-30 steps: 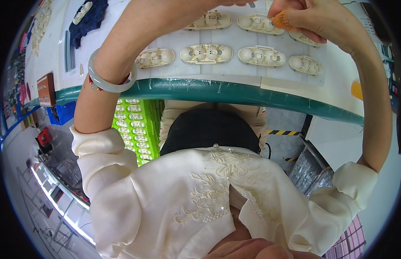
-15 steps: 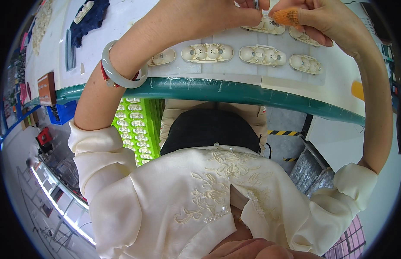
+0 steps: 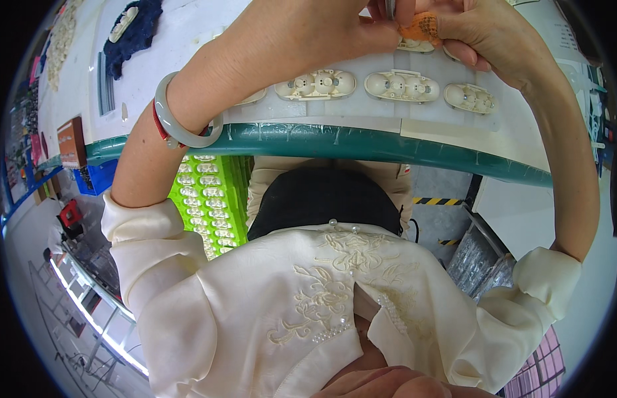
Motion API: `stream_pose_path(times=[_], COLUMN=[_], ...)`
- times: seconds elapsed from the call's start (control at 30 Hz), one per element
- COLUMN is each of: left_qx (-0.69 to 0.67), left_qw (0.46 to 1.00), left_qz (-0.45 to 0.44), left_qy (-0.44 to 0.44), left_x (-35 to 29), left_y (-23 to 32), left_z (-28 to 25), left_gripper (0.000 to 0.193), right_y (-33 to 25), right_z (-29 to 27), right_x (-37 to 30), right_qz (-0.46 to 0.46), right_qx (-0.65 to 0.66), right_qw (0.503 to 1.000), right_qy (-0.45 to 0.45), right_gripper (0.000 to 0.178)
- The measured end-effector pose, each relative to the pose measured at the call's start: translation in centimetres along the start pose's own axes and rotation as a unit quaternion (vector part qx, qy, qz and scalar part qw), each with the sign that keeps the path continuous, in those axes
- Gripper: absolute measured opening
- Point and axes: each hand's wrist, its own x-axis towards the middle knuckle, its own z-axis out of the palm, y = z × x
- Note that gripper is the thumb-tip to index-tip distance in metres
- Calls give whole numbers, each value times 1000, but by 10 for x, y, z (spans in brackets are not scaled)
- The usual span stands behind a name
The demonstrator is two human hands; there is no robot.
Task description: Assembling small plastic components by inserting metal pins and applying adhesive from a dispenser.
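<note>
Both hands meet at the upper edge of the head view, above the white worktable [image 3: 361,116]. My left hand [image 3: 371,33] has its fingers closed in a pinch, with a ring on one finger. Close against it, my right hand [image 3: 477,33] is closed too, an orange wrap [image 3: 421,28] around its thumb end. Whatever the fingertips hold is hidden or cut off by the edge. Beneath them lie oblong cream plastic housings, each with round domes: one left of centre [image 3: 316,85], another in the middle [image 3: 401,87], and a third at right [image 3: 470,98]. More are partly covered by my hands.
A teal padded edge [image 3: 321,140] runs along the table front. Under it stand bright green trays [image 3: 222,199] filled with small pale parts. At far left are a dark blue cloth [image 3: 137,36] bearing another housing [image 3: 124,24], a brown block [image 3: 71,142] and a blue bin [image 3: 96,178].
Both hands have shifted slightly left and up, still close together. My left forearm now covers more of the leftmost housing. The housings on the table stay where they were.
</note>
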Motion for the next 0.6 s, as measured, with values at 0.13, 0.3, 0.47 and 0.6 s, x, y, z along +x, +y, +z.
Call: stream_pose_path(times=[0.13,0.3,0.47,0.6], left_qx=[23,68,-17,-23], left_qw=[1000,992,988,971], left_qz=[-12,94,-116,-237], left_qy=[-5,55,98,7], left_x=[0,3,-3,-16], left_y=[3,-12,9,27], left_z=[0,-7,-44,-44], left_gripper=[17,13,14,18], right_y=[-2,-5,-12,-26], right_z=[-1,4,2,5], right_x=[-1,2,8,7], right_qz=[18,15,35,73], right_qx=[-7,-37,-15,-104], right_qw=[1000,999,999,992], right_qy=[-2,14,-1,20], right_gripper=[2,3,5,8])
